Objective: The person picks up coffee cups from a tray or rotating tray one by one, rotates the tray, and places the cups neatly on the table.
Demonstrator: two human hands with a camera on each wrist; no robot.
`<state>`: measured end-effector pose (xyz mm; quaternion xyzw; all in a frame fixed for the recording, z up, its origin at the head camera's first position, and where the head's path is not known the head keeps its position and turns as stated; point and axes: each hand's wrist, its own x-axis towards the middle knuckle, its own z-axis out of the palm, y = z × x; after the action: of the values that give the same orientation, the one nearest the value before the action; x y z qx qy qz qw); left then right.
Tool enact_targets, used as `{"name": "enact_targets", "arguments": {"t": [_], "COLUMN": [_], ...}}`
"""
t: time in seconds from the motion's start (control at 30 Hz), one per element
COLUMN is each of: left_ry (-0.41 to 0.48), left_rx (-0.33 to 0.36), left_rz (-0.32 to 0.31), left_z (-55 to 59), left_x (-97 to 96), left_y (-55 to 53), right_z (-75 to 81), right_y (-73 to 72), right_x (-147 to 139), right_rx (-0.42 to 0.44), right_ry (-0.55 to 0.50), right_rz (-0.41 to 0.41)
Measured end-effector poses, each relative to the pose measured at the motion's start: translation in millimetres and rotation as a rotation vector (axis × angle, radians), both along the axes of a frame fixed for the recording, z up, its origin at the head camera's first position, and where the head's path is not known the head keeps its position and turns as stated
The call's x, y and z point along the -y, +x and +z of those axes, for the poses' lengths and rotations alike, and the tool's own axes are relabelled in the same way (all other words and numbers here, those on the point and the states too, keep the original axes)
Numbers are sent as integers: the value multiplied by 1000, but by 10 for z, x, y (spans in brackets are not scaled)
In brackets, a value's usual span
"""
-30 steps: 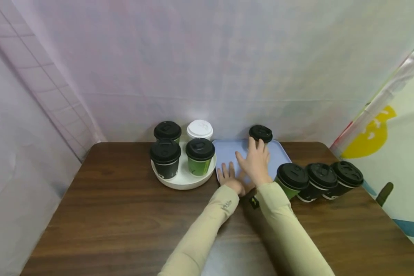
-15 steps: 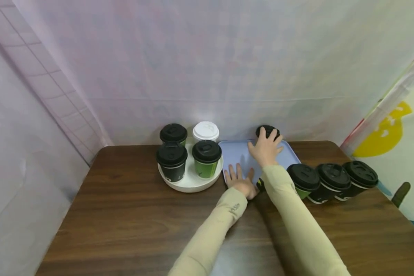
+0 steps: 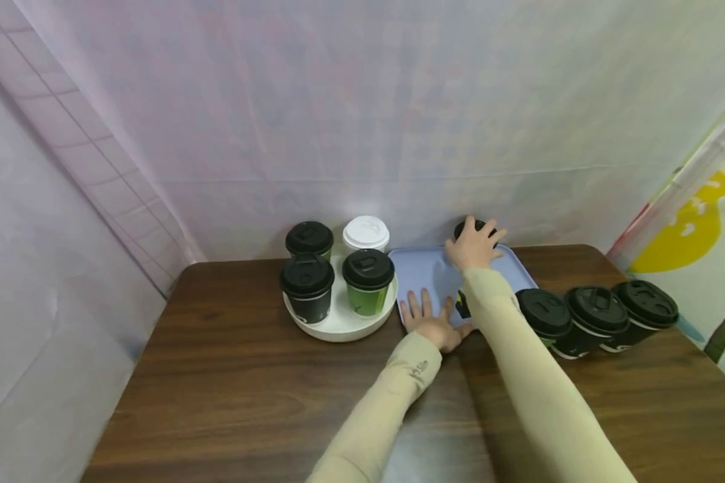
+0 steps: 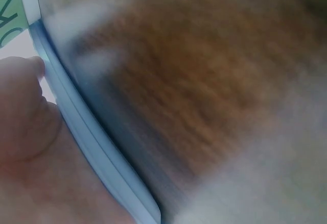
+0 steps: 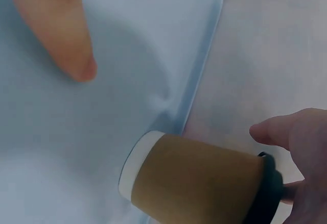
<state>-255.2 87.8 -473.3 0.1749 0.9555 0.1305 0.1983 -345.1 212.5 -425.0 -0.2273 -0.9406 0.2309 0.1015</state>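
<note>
My right hand (image 3: 474, 248) reaches over the black lid (image 3: 460, 231) of a cup at the tray's far right end, its fingers spread wide. In the right wrist view this cup (image 5: 196, 180) has a brown side, a white base band and a dark lid, with fingers (image 5: 276, 131) right at the lid. The light blue tray (image 3: 413, 265) lies under both arms' reach. My left hand (image 3: 435, 329) rests with spread fingers on the tray's near left corner. Close up, the left wrist view shows this hand (image 4: 25, 117) at the tray's rim (image 4: 97, 152).
Left of the tray, a round white tray (image 3: 338, 329) carries several lidded cups: a green cup (image 3: 366, 285), a black cup (image 3: 307, 288), a white-lidded cup (image 3: 366, 233) and another. Three cups with black lids (image 3: 598, 310) stand right. A curtain (image 3: 338, 121) hangs behind the table (image 3: 235, 376).
My right hand has moved farther away and now covers most of the lid, fingers spreading wider. The left hand stays at the tray's near corner with its thumb more outstretched. The view has shifted slightly.
</note>
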Motion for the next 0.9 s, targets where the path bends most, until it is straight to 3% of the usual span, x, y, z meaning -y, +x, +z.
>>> {"name": "enact_targets", "arguments": {"t": [0.03,0.27,0.37,0.6,0.7,0.9], "left_ry": [-4,-30,-76,-33,-46,-50], "left_rx": [0,4,11,16,1,3], "left_rz": [4,1,-3,-11,-14,-22], "left_z": [-43,-71,-189,-111,-225,-251], "left_x": [-28,-66,-131,-63,-120,-129], "left_y": [-22,-42,-134,-80,-155,-191], "right_z": [-1,6,20,77,90,125], "right_y": [-5,-34,-32,56,80,120], "right_x": [-14,-73,-75,-2,23,43], "right_rx": [6,20,21,56,60,69], "right_ry": [4,21,37,83,97,67], "right_rz": [-5,3,30,62,73,113]}}
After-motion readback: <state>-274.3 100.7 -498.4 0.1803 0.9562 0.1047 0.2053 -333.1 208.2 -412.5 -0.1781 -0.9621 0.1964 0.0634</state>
